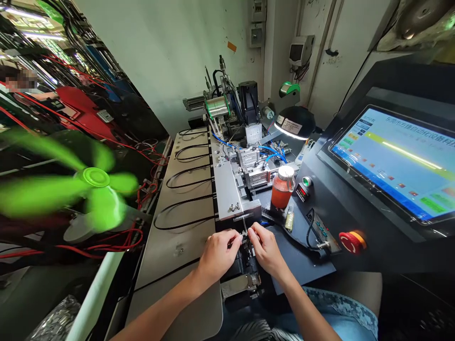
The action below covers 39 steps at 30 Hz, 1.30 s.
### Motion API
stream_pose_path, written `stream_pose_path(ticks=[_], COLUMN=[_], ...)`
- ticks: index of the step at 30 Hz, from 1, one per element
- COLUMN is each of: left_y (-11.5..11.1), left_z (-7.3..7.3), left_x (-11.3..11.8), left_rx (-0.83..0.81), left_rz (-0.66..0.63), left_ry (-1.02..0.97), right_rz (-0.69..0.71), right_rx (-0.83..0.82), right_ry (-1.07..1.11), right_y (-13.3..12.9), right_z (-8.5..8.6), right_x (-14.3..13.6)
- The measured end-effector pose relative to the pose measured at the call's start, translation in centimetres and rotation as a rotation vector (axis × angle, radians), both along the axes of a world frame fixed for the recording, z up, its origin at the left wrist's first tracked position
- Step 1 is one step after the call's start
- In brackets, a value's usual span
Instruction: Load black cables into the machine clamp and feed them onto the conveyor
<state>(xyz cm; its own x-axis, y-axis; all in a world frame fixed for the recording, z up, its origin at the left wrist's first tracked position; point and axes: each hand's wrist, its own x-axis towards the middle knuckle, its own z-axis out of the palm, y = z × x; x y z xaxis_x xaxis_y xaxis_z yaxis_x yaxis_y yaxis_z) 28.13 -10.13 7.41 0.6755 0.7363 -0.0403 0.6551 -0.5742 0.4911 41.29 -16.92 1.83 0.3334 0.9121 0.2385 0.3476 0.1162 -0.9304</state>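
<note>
My left hand [221,253] is closed in a pinch, thumb against forefinger, at the near end of the metal rail [226,187]. Just to its right, my right hand [266,247] is pinched in the same way, with a narrow gap between the two. Whatever sits between the fingertips is too small to make out. Both hands are over a small dark metal fixture [253,279] at the front of the machine. Black cable loops [183,204] come out of the rail's left side and lie across the beige table [170,255].
A green fan [95,177] spins at left, its blades blurred. Right of the rail stand pneumatic cylinders [254,166], an orange-filled bottle [282,189], a lamp [296,121], a red stop button [351,240] and a touchscreen [398,156]. A wire spool [217,107] is behind. Another person works far left.
</note>
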Motion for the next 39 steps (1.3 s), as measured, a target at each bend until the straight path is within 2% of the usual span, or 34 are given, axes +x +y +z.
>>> stream_pose_path(ticks=[3, 6, 11, 15, 18, 20, 23, 25, 27, 30, 35, 39], left_y=[-0.1, -0.3, -0.4, -0.4, -0.4, -0.3, 0.0, 0.2, 0.3, 0.5, 0.5, 0.5], left_z=[-0.1, -0.3, -0.6, -0.5, -0.3, 0.0, 0.2, 0.3, 0.3, 0.1, 0.0, 0.0], left_x=[-0.2, -0.7, -1.7, -1.6, -1.2, -1.1, -1.5, -1.9, -2.1, -2.2, -2.0, -2.1], left_rx=[0.05, 0.192, 0.485, 0.731, 0.818, 0.797, 0.592, 0.437, 0.361, 0.338, 0.288, 0.282], left_rz=[-0.023, -0.058, -0.291, -0.459, -0.534, -0.52, -0.418, -0.315, -0.236, -0.198, -0.189, -0.191], left_ry=[0.014, -0.026, -0.062, -0.018, 0.022, 0.033, 0.007, -0.005, 0.034, 0.113, 0.152, 0.155], right_rz=[0.04, 0.023, -0.01, -0.018, -0.018, -0.017, -0.041, -0.067, -0.052, -0.001, -0.088, -0.046], right_rx=[0.012, 0.015, 0.016, 0.017, 0.013, 0.006, 0.004, 0.038, 0.089, 0.13, 0.141, 0.12], right_ry=[0.083, 0.155, 0.193, 0.206, 0.201, 0.188, 0.13, -0.006, -0.186, -0.339, -0.324, -0.342], right_y=[0.2, 0.2, 0.2, 0.2, 0.3, 0.1, -0.4, -1.0, -1.6, -2.2, -2.9, -3.2], right_z=[-0.3, -0.8, -1.2, -1.5, -2.0, -2.1, -1.6, -0.9, -0.3, 0.0, -0.2, 0.1], right_x=[-0.2, -0.5, -1.0, -1.2, -1.1, -0.8, 0.1, 0.6, 0.8, 0.6, 0.6, 0.6])
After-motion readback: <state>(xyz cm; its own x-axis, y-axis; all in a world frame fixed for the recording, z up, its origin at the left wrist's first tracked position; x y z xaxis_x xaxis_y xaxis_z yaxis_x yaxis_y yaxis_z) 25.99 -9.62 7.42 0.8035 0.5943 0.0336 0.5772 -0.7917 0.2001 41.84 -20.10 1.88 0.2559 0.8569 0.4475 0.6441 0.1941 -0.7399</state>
